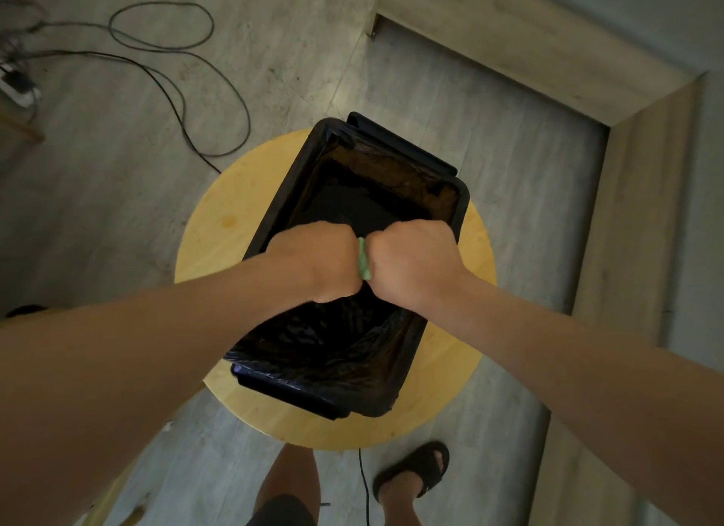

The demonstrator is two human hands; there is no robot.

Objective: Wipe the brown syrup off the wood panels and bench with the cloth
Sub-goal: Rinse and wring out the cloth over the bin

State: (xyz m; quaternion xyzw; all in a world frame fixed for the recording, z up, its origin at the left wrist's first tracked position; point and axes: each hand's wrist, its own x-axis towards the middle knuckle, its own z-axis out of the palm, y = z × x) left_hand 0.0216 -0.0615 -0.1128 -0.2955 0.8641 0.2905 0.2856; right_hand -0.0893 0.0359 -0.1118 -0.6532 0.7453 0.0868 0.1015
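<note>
A green cloth (pixel 363 259) shows only as a narrow strip squeezed between my two fists. My left hand (pixel 319 261) and my right hand (pixel 416 262) both grip it, knuckles up, pressed close together. The fists hang over a black bin (pixel 456 208) lined with a black bag (pixel 274 347). The bin stands on a round yellow wooden stool (pixel 223 227). Most of the cloth is hidden inside my hands. No syrup, panels or bench are in view.
A black cable (pixel 164 47) loops across the grey floor at the upper left, near a power strip (pixel 17 88). A wooden skirting board (pixel 548 59) runs along the wall at the right. My foot in a black sandal (pixel 415 470) stands below the stool.
</note>
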